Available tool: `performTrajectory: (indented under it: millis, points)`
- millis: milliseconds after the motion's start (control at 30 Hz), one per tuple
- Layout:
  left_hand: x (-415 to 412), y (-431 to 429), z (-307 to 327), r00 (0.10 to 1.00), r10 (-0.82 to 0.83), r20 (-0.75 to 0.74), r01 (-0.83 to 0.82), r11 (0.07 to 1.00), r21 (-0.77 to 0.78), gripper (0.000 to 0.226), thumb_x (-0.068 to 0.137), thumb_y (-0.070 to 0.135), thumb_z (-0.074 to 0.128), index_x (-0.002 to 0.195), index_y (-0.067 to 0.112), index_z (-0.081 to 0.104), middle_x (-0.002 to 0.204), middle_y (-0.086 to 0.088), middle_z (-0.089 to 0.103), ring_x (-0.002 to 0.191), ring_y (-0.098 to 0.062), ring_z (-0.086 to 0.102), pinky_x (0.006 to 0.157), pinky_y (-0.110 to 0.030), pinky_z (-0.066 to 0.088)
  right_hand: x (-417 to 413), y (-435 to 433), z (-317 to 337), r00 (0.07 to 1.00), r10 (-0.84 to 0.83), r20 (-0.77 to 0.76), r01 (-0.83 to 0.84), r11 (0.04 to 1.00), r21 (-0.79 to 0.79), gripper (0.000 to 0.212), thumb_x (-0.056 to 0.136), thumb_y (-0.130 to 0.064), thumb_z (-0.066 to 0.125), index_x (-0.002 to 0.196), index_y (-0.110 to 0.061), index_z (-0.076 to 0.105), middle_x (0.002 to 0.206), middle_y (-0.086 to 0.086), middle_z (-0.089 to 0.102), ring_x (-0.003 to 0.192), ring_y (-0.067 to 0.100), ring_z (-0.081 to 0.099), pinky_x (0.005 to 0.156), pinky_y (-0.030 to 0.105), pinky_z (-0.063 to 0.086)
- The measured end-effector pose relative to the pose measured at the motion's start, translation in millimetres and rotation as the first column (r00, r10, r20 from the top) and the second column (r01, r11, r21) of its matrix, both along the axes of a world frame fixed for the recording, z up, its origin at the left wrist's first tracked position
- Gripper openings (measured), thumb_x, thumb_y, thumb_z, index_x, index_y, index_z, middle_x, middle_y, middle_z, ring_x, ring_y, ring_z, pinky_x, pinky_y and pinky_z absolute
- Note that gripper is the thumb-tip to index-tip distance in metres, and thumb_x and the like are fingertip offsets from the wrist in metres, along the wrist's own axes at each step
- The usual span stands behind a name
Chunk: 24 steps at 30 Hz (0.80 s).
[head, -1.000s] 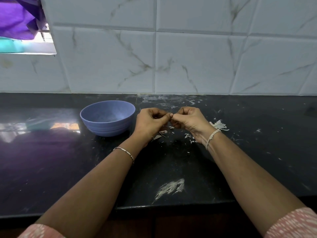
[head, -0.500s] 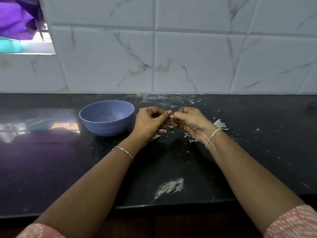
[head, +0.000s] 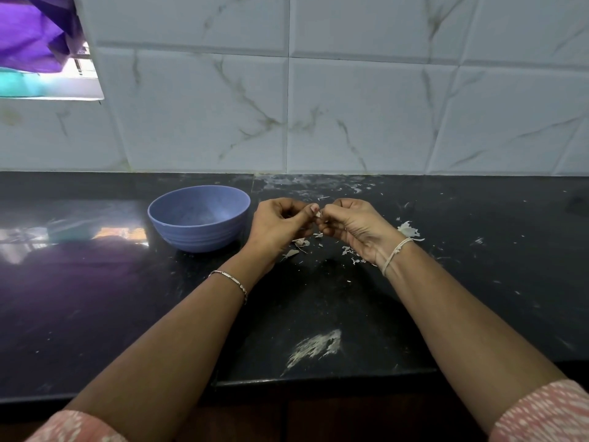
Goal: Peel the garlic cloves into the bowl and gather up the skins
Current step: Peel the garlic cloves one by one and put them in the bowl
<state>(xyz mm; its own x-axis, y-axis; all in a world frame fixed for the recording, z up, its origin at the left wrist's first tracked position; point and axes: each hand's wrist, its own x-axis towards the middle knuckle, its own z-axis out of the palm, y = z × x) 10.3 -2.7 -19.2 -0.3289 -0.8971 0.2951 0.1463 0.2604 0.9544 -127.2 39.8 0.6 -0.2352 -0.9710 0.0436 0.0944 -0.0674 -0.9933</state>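
Observation:
A small garlic clove [head: 318,214] is pinched between the fingertips of both hands, just above the black counter [head: 95,298]. My left hand [head: 280,226] grips it from the left and my right hand [head: 353,223] from the right, fingers curled; most of the clove is hidden. To the left of my left hand stands a blue-purple bowl [head: 199,218]; its inside looks empty from here. Loose garlic skins [head: 299,245] lie on the counter under and around the hands, with a bigger white piece of skin [head: 409,229] to the right of my right wrist.
A white marbled tile wall [head: 350,106] rises behind the counter. A pale powdery smear [head: 315,347] marks the counter near its front edge. A window opening with purple cloth [head: 32,36] is at the upper left. Small white flecks [head: 318,186] dot the counter near the wall.
Both hands stay together over the same spot, with only small finger movements on the clove. The bowl and skins have not moved.

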Motion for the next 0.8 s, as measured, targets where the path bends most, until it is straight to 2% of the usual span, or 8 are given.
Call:
performTrajectory:
  millis: [67, 200, 333, 500, 567, 633, 700, 800]
  points:
    - [0.2, 0.3, 0.4, 1.000, 0.000, -0.006, 0.000, 1.000, 0.004, 0.009, 0.087, 0.011, 0.071, 0.084, 0.003, 0.072, 0.068, -0.006, 0.069, 0.063, -0.012, 0.065, 0.062, -0.021, 0.057, 0.0, -0.3, -0.3, 1.000, -0.017, 0.001, 0.017, 1.000, -0.011, 0.029, 0.085, 0.006, 0.064, 0.063, -0.009, 0.052, 0.060, 0.006, 0.062, 0.050, 0.010, 0.059, 0.050, 0.017, 0.050]
    - [0.5, -0.2, 1.3, 1.000, -0.013, -0.015, 0.013, 1.000, 0.021, 0.009, 0.086, 0.011, 0.072, 0.088, 0.002, 0.072, 0.073, -0.012, 0.068, 0.068, -0.016, 0.064, 0.065, -0.022, 0.058, -0.9, -1.9, -1.4, 0.999, -0.052, -0.007, 0.052, 0.998, -0.028, 0.030, 0.084, 0.005, 0.066, 0.062, -0.010, 0.052, 0.058, 0.005, 0.064, 0.052, 0.012, 0.060, 0.051, 0.018, 0.051]
    - [1.2, -0.3, 1.6, 1.000, -0.019, -0.025, 0.020, 0.999, 0.031, 0.011, 0.086, 0.009, 0.072, 0.093, 0.001, 0.073, 0.077, -0.013, 0.069, 0.067, -0.013, 0.064, 0.067, -0.023, 0.059, -1.5, -2.7, -2.2, 0.994, -0.111, -0.022, 0.110, 0.992, -0.057, 0.024, 0.083, 0.004, 0.069, 0.065, -0.007, 0.057, 0.063, 0.009, 0.064, 0.057, 0.015, 0.060, 0.054, 0.019, 0.053]
    - [1.0, -2.7, 0.8, 1.000, 0.008, -0.026, -0.007, 0.999, 0.043, 0.009, 0.087, 0.004, 0.070, 0.096, 0.004, 0.073, 0.074, -0.008, 0.070, 0.067, -0.013, 0.064, 0.067, -0.025, 0.059, -1.0, -2.6, -2.9, 0.993, -0.120, -0.005, 0.118, 0.987, -0.111, 0.008, 0.080, 0.005, 0.072, 0.078, 0.000, 0.066, 0.073, 0.013, 0.068, 0.065, 0.016, 0.065, 0.067, 0.022, 0.059]
    - [0.5, -2.6, 0.9, 0.999, 0.034, -0.029, -0.033, 0.998, 0.051, 0.008, 0.088, 0.004, 0.069, 0.095, 0.004, 0.073, 0.077, -0.011, 0.069, 0.067, -0.015, 0.062, 0.066, -0.026, 0.059, -1.0, -3.2, -5.4, 0.990, -0.120, -0.077, 0.108, 0.984, -0.144, 0.009, 0.078, 0.002, 0.076, 0.082, -0.002, 0.069, 0.075, 0.012, 0.070, 0.067, 0.016, 0.068, 0.070, 0.024, 0.059]
    - [0.0, -3.0, 1.1, 0.998, 0.051, -0.045, -0.048, 0.996, 0.070, 0.006, 0.089, 0.005, 0.068, 0.093, 0.004, 0.072, 0.079, -0.013, 0.068, 0.065, -0.014, 0.061, 0.064, -0.026, 0.058, -0.5, -5.6, -8.9, 0.951, -0.185, -0.246, 0.136, 0.970, -0.203, 0.012, 0.077, -0.004, 0.080, 0.081, -0.008, 0.070, 0.074, 0.010, 0.071, 0.067, 0.017, 0.068, 0.070, 0.028, 0.059]
    - [-0.2, -3.4, 0.9, 0.997, 0.058, -0.059, -0.053, 0.995, 0.089, 0.007, 0.090, 0.006, 0.067, 0.093, 0.001, 0.071, 0.079, -0.012, 0.067, 0.062, -0.011, 0.060, 0.061, -0.024, 0.058, 0.5, -8.6, -11.2, 0.839, -0.310, -0.447, 0.186, 0.936, -0.300, 0.015, 0.076, -0.012, 0.082, 0.075, -0.020, 0.069, 0.073, 0.002, 0.071, 0.064, 0.008, 0.066, 0.066, 0.024, 0.057]
    - [0.0, -1.8, 1.3, 0.997, 0.047, -0.064, -0.040, 0.994, 0.105, 0.014, 0.090, 0.006, 0.066, 0.098, -0.006, 0.070, 0.086, -0.019, 0.065, 0.063, -0.011, 0.059, 0.063, -0.025, 0.058, 1.8, -8.7, -11.1, 0.730, -0.438, -0.525, 0.220, 0.877, -0.427, 0.021, 0.076, -0.013, 0.080, 0.071, -0.027, 0.066, 0.073, -0.011, 0.069, 0.060, -0.004, 0.061, 0.062, 0.014, 0.051]
